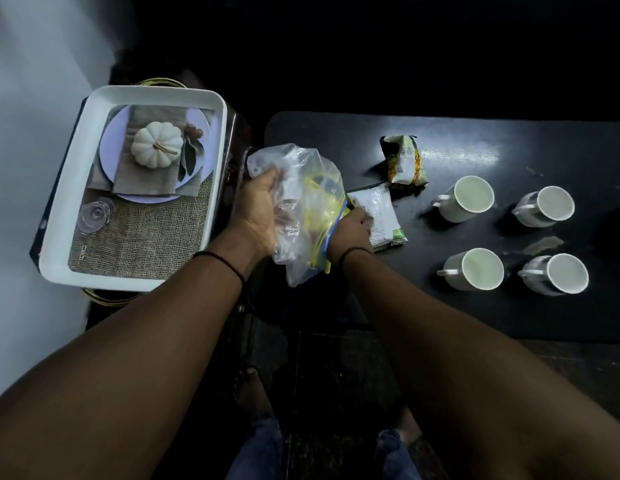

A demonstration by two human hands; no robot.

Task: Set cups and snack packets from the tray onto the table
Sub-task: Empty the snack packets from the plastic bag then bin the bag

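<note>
A clear plastic bag (303,206) with yellow and blue contents hangs between the tray and the table. My left hand (256,209) grips its left side. My right hand (351,228) holds its right edge and rests on a white-and-green snack packet (383,216) lying on the black table (509,150). A second, green-and-yellow packet (403,161) lies farther back. Several white cups stand on the table's right part, among them a cup (469,199) and another cup (474,270). The white-rimmed tray (59,209), printed with a pumpkin picture, sits at the left with nothing loose on it.
The tray rests on a dark stand with a gold rim (107,299). A pale wall (31,98) fills the left side. My feet and jeans (260,441) show on the dark floor below. Torn patches mark the table surface near the cups.
</note>
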